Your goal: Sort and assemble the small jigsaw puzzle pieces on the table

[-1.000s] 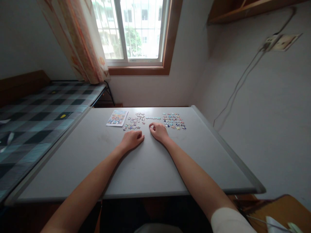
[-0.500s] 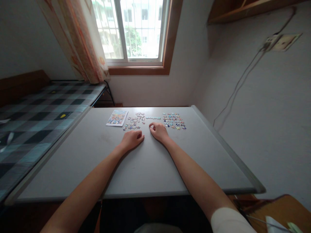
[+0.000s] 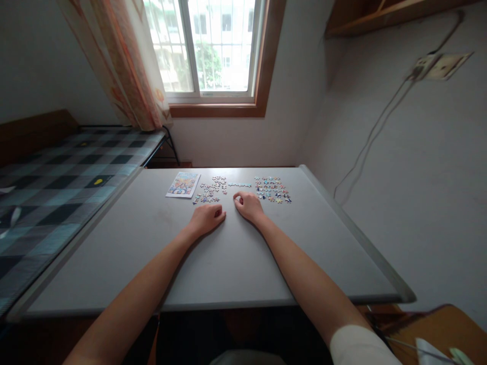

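My left hand rests on the table with its fingers curled into a loose fist, just in front of a left group of loose jigsaw pieces. Beside it, a little farther forward, my right hand lies with curled fingers, its thumb side facing the left hand. Nothing shows in either hand. Beyond the right hand, a short joined strip of jigsaw pieces runs crosswise. Another group of loose jigsaw pieces is spread out to its right. A printed picture sheet lies left of the pieces.
The white table has a raised grey rim on the right. A bed with a checked cover stands along its left side. Behind are a curtain and a window. A cable hangs from a wall socket on the right.
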